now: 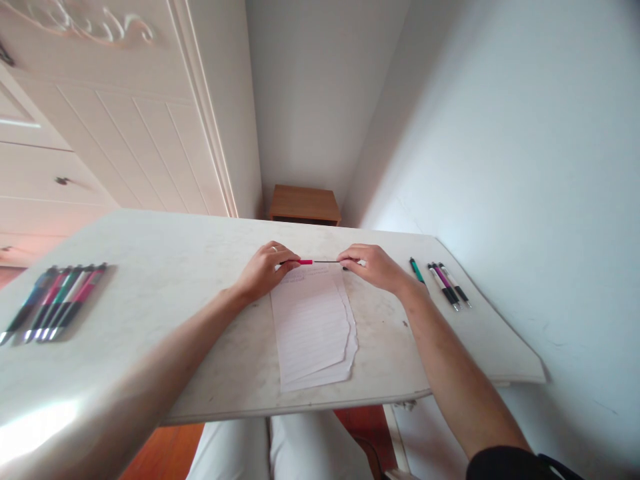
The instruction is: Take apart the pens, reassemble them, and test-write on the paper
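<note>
My left hand (270, 268) is closed around a pink pen barrel (305, 262), which sticks out past the fingertips to the right. My right hand (369, 263) pinches the far end of a thin dark pen refill (326, 261) that lies in line with the barrel. A slim gap seems to separate refill and barrel, though it is hard to be sure. Just under both hands are torn sheets of lined paper (313, 333), with handwriting near the top. Something small and dark shows beneath my right fingertips, too small to name.
Several pens (65, 303) lie in a row on the left of the white table (200, 373). A green pen (416, 270) and three other pens (449, 285) rest on the right, near the wall (550, 200). A wooden cabinet (305, 202) stands beyond the far edge.
</note>
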`<state>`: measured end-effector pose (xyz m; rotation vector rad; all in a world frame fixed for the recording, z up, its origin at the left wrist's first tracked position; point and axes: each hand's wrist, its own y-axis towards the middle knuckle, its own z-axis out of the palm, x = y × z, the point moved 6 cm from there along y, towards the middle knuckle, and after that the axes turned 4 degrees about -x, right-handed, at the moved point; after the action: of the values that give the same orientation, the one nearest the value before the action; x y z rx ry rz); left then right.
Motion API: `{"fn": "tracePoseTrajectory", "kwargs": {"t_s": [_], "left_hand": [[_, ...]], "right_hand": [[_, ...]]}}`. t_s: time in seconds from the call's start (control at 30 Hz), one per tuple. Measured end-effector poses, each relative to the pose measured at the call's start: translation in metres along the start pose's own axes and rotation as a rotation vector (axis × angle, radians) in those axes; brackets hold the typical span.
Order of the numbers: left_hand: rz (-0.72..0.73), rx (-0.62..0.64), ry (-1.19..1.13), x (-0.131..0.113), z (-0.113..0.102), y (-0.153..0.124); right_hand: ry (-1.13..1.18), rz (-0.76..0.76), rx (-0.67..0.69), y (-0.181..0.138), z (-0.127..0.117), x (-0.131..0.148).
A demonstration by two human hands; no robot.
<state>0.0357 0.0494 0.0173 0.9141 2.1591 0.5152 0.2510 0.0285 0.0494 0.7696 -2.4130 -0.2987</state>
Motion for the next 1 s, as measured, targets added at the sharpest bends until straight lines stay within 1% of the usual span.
{"fn": "tracePoseTrajectory", "kwargs": {"t_s": [0.33, 0.57, 0.83, 1.0], "left_hand": [[0.01, 0.001, -0.043, 0.0, 0.003, -0.002], [-0.003, 0.023, -0.068, 0.003, 0.006, -0.003], [-0.003, 0.019, -0.069, 0.005, 0.007, -0.003], [-0.006, 0.013, -0.07, 0.005, 0.006, -0.003]], "right_hand": [[0.028, -0.023, 0.002, 0.002, 0.015, 0.008], [0.018, -0.035, -0.042, 0.002, 0.015, 0.01], [0.019, -0.065, -0.064, 0.002, 0.015, 0.016], [0.015, -0.059, -0.082, 0.003, 0.016, 0.016]]}}
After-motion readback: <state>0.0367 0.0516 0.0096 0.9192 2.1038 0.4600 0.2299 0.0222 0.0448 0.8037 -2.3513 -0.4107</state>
